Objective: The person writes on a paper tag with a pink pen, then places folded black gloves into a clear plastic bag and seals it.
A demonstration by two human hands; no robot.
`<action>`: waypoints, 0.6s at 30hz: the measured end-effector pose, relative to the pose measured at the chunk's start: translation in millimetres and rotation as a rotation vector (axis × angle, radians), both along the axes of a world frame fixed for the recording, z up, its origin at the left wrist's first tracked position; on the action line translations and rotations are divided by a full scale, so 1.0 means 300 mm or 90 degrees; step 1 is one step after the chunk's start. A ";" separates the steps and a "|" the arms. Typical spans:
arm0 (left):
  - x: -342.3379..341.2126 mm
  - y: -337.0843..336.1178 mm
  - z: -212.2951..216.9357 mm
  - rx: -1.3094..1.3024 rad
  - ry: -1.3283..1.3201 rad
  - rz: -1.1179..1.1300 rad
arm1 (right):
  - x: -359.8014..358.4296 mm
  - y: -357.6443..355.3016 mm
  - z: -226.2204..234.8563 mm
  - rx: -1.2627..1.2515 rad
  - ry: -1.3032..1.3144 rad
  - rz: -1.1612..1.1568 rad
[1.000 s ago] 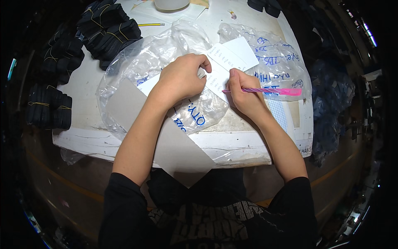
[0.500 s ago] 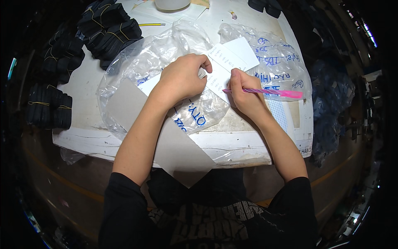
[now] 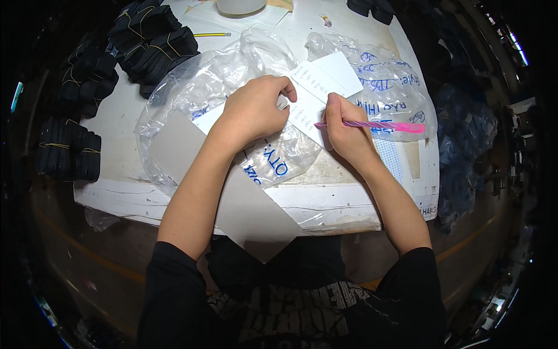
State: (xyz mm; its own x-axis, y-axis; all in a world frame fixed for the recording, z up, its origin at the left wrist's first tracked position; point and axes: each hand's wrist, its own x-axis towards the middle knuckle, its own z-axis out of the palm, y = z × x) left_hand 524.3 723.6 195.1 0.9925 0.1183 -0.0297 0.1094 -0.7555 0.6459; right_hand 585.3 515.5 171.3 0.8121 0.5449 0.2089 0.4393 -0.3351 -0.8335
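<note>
My right hand (image 3: 350, 131) is closed round a pink-and-purple pen (image 3: 395, 125), its tip down on a white paper (image 3: 340, 72) that bears rows of small handwriting. On the left part of this paper rests my left hand (image 3: 256, 107), fingers curled under and thumb bent inward. A pale curled paper edge shows between that thumb and the fingers; the fingertips themselves are hidden. Beneath the paper and both hands lies a crumpled clear plastic bag (image 3: 174, 99) with blue marker writing. Under my left forearm sits a grey cardboard sheet (image 3: 253, 209), one corner jutting past the table's front edge.
Bundles of black pieces (image 3: 165, 52) tied with yellow bands stand along the left side of the white table (image 3: 337, 203). A yellow pencil (image 3: 212, 35) lies beside them. A second clear bag (image 3: 401, 64) spreads at right. A round pale object (image 3: 241, 4) is at the back.
My right hand has shifted very slightly, and the pen's back end sits a little higher. More handwriting shows on the paper. My left hand has stayed in place.
</note>
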 end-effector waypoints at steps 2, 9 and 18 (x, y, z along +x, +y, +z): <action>0.001 0.001 -0.001 0.006 -0.003 -0.002 | -0.001 0.001 -0.004 0.021 0.005 0.015; 0.007 0.009 -0.008 0.027 0.014 -0.008 | 0.001 0.002 -0.009 0.040 0.001 0.021; 0.002 0.003 -0.008 0.003 -0.012 -0.004 | 0.003 0.003 -0.013 0.032 -0.021 -0.017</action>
